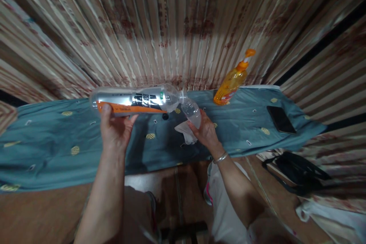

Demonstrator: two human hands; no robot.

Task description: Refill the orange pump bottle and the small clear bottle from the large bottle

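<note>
My left hand [117, 126] is wrapped round the lower half of a large clear plastic bottle [134, 101] with a silver and orange label. The bottle lies nearly level in the air, its neck pointing right. In my right hand [206, 129] is a clear plastic cup [191, 111], tilted, its mouth at the bottle's neck. Whether liquid passes between them I cannot tell. Below the cup a white cloth or tissue [187, 133] lies on the table. A small dark round thing [165, 116], perhaps a cap, shows just under the bottle.
A teal patterned cloth [71, 167] covers the narrow table. An orange pump bottle [231, 84] stands at the back right, and a dark phone [281, 119] lies near the right end. Pleated curtains [171, 26] hang close behind. On the floor at right is a black bag [297, 169].
</note>
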